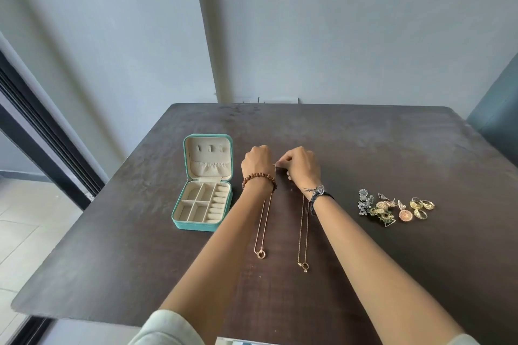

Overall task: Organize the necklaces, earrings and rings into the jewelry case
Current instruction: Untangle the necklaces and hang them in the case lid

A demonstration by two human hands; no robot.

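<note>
Necklace step: left hand [257, 162] and right hand [301, 166] both pinch the thin rose-gold chain necklace [263, 221] just right of the open teal jewelry case [203, 182]; next, probably unclasp and hang on lid hooks.

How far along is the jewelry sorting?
Nothing is stored yet: the case lies open with bare compartments. In hand: both hands, left hand and right hand, work at the top end of a necklace. Left: second necklace, earrings, rings.
</note>
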